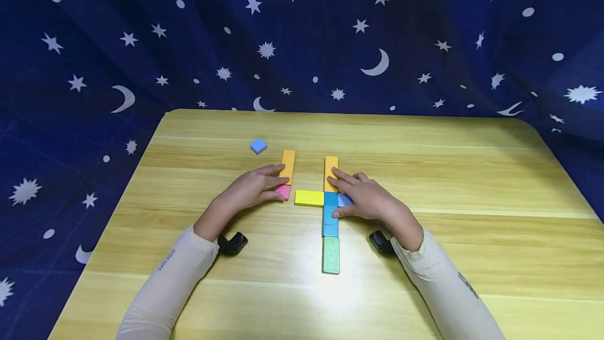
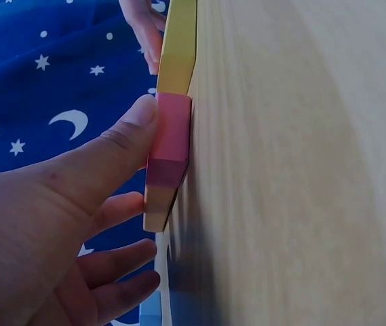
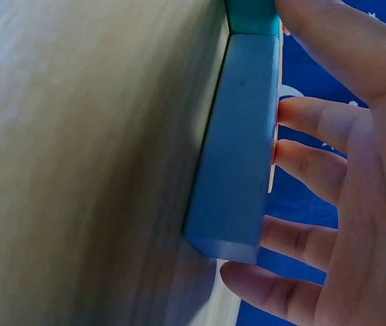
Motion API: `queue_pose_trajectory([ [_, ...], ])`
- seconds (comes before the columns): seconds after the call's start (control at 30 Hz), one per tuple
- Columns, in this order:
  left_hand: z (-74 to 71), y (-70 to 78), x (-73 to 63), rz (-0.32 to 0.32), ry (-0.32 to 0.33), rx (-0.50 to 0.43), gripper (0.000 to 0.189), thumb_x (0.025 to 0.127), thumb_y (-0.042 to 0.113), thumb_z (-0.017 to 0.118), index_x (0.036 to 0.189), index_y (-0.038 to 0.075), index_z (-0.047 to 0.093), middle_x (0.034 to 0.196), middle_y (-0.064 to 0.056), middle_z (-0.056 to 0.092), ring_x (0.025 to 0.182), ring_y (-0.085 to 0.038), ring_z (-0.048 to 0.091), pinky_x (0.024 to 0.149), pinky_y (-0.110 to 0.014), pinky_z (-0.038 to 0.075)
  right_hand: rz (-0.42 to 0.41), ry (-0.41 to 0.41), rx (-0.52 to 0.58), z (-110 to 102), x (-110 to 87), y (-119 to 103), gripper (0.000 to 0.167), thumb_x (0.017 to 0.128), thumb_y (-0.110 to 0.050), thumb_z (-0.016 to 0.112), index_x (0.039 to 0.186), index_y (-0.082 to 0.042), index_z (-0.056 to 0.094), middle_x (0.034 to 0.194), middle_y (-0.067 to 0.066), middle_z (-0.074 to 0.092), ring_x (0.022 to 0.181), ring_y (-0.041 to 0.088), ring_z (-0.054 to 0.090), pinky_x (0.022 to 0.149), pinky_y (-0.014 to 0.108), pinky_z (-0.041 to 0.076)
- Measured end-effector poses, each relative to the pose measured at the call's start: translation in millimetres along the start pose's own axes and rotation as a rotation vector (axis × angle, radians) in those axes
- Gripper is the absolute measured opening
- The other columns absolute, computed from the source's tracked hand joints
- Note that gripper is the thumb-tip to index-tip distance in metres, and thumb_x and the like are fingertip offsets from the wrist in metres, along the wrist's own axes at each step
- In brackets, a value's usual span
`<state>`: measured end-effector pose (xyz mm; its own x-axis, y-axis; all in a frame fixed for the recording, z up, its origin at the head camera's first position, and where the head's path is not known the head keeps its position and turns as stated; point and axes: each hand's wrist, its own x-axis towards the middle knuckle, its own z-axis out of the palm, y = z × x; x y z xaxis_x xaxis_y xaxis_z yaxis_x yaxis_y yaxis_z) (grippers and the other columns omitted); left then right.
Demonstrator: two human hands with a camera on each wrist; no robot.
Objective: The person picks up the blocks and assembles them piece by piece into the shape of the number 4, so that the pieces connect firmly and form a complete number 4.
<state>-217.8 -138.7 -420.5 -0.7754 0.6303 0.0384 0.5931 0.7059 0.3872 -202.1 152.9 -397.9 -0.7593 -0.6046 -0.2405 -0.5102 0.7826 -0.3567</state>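
Note:
My left hand (image 1: 255, 187) lies by an orange block (image 1: 288, 161) and a pink block (image 1: 283, 191) set end to end. Its fingertips rest on the orange one, while the thumb touches the pink block (image 2: 172, 129) in the left wrist view. Fingers spread, my right hand (image 1: 368, 197) touches the second orange block (image 1: 331, 164) with its fingertips. The thumb rests on a teal block (image 1: 330, 226); beneath the palm a blue block (image 1: 344, 201) is partly hidden. A yellow block (image 1: 309, 198) joins the teal column's left side, and a green block (image 1: 331, 255) forms its lower end.
A small blue block (image 1: 258, 146) lies apart, behind the left hand. Black wrist devices (image 1: 233, 244) show beneath both sleeves. The wooden table (image 1: 448, 172) ends at a dark blue curtain (image 1: 321, 25) with stars and moons.

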Motion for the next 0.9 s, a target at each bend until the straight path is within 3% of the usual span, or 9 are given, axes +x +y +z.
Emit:
queue_pose_trajectory([
  [0.9, 2.7, 0.0, 1.8, 0.037, 0.020, 0.052, 0.051, 0.082, 0.042, 0.062, 0.125, 0.015, 0.058, 0.138, -0.010, 0.046, 0.129, -0.028, 0.040, 0.101, -0.043, 0.039, 0.007, -0.009, 0.001, -0.9, 1.1, 1.7, 0.084, 0.076, -0.049, 0.065, 0.144, -0.016, 0.028, 0.153, 0.005, 0.016, 0.124, 0.038, 0.035, 0.099, 0.055, 0.033],
])
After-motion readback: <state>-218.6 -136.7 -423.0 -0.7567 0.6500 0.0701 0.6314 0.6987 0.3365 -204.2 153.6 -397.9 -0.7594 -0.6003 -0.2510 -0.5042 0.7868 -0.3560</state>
